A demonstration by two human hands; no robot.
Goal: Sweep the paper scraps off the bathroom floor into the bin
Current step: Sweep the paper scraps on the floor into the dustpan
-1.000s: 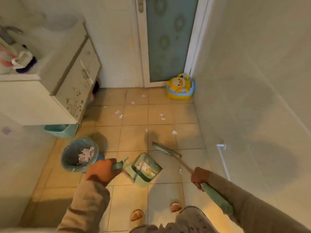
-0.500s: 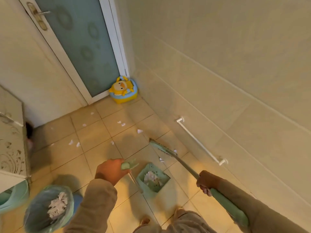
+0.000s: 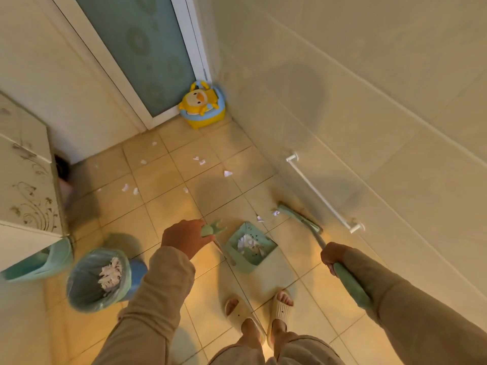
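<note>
My left hand (image 3: 184,238) grips the green handle of a long-handled dustpan (image 3: 250,248), which rests on the tiles holding white scraps. My right hand (image 3: 333,256) is closed around the green broom (image 3: 300,219), whose head lies on the floor by the right wall, just right of two small scraps (image 3: 267,216). More paper scraps (image 3: 228,173) are scattered over the tiles toward the door. The bin (image 3: 97,280), lined with a blue bag and holding white paper, stands at lower left, left of my left arm.
A yellow duck potty (image 3: 203,105) sits in the corner by the frosted door (image 3: 147,48). A white cabinet (image 3: 26,188) juts out at left with a teal tub (image 3: 39,262) under it. A white rail (image 3: 321,193) runs low on the right wall. My slippered feet (image 3: 258,309) stand below the dustpan.
The view has swung right and down. The broom head has moved right, toward the wall and rail. The dustpan stays on the floor beside it; both hands keep their grips.
</note>
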